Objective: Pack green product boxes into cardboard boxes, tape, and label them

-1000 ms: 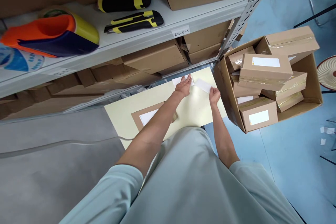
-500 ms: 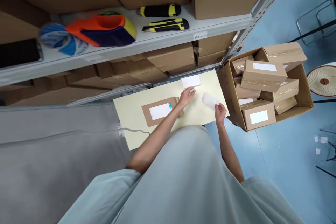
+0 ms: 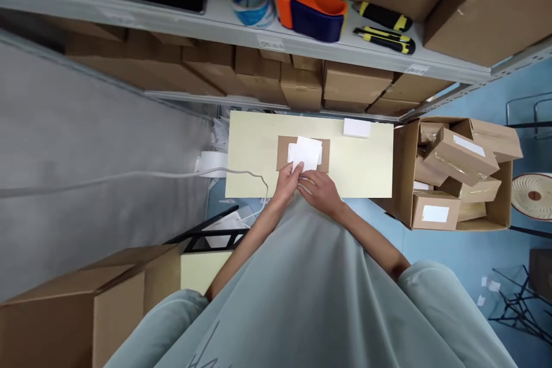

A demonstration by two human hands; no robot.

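At the pale tabletop (image 3: pixel 362 167), left hand (image 3: pixel 285 185) and right hand (image 3: pixel 322 191) had come together by the brown box (image 3: pixel 282 149). Left pinched a white sheet (image 3: pixel 307 153); right's grip was unclear.

slip (image 3: pixel 307 152): matt paper | box (image 3: pixel 283 152): cardboard | tabletop (image 3: pixel 252 144): smooth | tape roll (image 3: pixel 260 18): glossy plastic | shirt (image 3: pixel 310 287): cloth

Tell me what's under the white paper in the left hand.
Beneath the white paper, a brown box and its white label show on both sides; the label's middle is covered, so any print there is hidden.
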